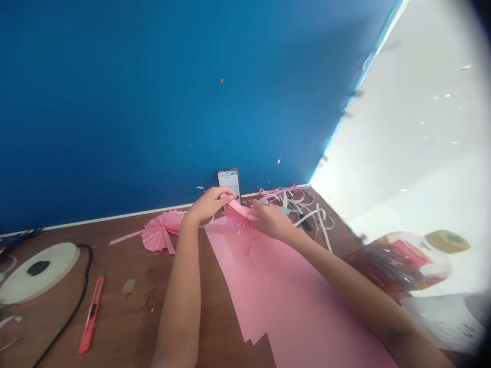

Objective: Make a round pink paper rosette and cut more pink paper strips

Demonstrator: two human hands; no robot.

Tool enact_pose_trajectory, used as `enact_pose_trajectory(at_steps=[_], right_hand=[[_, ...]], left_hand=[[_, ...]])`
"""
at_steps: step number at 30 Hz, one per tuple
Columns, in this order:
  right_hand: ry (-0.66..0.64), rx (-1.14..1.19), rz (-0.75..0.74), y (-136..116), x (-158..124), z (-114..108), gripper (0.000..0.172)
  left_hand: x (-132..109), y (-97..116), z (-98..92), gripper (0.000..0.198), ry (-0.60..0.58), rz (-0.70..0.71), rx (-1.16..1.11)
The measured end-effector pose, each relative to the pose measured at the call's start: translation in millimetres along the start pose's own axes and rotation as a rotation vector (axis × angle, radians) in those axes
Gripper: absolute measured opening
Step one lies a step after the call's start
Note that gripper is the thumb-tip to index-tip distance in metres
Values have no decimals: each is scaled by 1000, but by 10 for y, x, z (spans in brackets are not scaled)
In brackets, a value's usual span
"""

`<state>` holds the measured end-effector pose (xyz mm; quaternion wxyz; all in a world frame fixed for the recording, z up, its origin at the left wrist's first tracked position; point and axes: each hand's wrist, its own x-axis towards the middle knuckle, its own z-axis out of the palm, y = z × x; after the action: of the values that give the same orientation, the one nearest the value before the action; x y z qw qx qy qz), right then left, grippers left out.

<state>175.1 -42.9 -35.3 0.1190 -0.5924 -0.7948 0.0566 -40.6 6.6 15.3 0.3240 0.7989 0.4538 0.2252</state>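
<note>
Pink paper [303, 306] is lying on the tabletop [215, 317]; left hand [209, 204] and right hand [273, 220] are pinching a pleated fan [238, 216].

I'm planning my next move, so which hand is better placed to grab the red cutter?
Probably your left hand: the red cutter lies on your left; your right hand is farther away. Both hold pleated pink paper, though.

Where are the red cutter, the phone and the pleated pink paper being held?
Red cutter [91, 317], head view: its handle.
Phone [229, 180], head view: upper screen.
Pleated pink paper [236, 217], head view: its pleats.
</note>
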Motion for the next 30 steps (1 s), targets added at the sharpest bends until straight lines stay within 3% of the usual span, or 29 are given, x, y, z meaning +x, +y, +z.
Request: enact_pose_trajectory(at_steps=[11,16,21,26,30], right_hand=[[-68,-76,13,-56,-57,-25,61],[-63,-76,39,-66,-62,-86,55],[-38,-45,33,-75,-80,-211,48],[-22,-18,42,-78,-91,-277,45],[-4,-13,25,-67,-89,-275,43]], left_hand=[[62,-81,49,31,-5,-3,199],[88,31,127,42,71,132,325],[114,94,210,47,-9,194,358],[69,139,211,33,-69,91,307],[39,184,231,25,-131,127,328]])
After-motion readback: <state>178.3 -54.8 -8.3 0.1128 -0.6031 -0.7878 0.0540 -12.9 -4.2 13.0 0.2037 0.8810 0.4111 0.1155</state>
